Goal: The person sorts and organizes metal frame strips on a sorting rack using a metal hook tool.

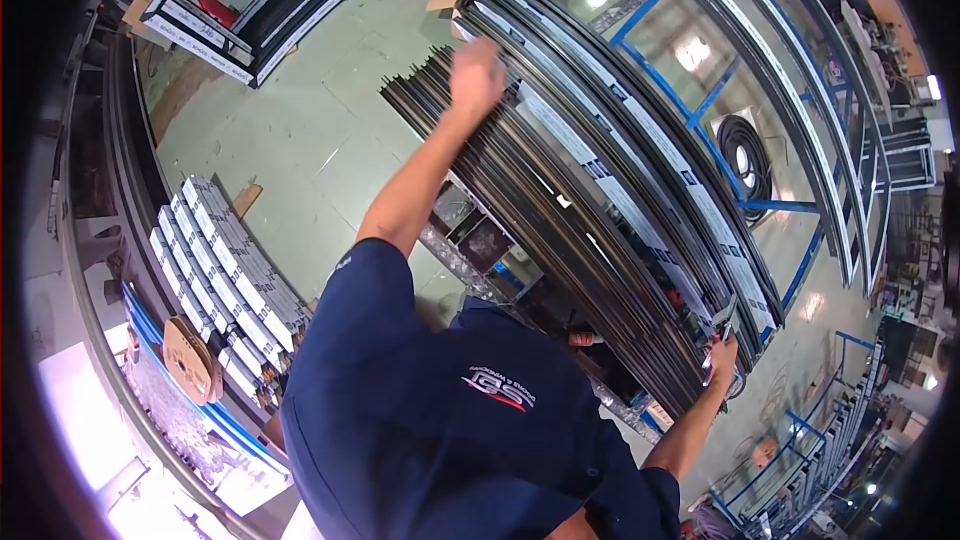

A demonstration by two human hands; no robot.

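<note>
Head view: right grip (pixel 719 353) wraps a hand tool (pixel 725 314); a slip could scratch the long bars (pixel 570 240) beside it. Left grip (pixel 477 77) is blurry; can't tell its hold.

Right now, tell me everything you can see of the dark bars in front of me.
The dark bars are long, thin and brown-black with shiny edges; whether metal or plastic, I can't tell. They lie side by side in a packed bundle, look bowed, perhaps from the lens, and have uneven ends near your left hand. White-labelled profiles lie alongside. Your left hand is blurred, so contact is unclear; your right hand, holding a tool, is near the opposite end.
</note>
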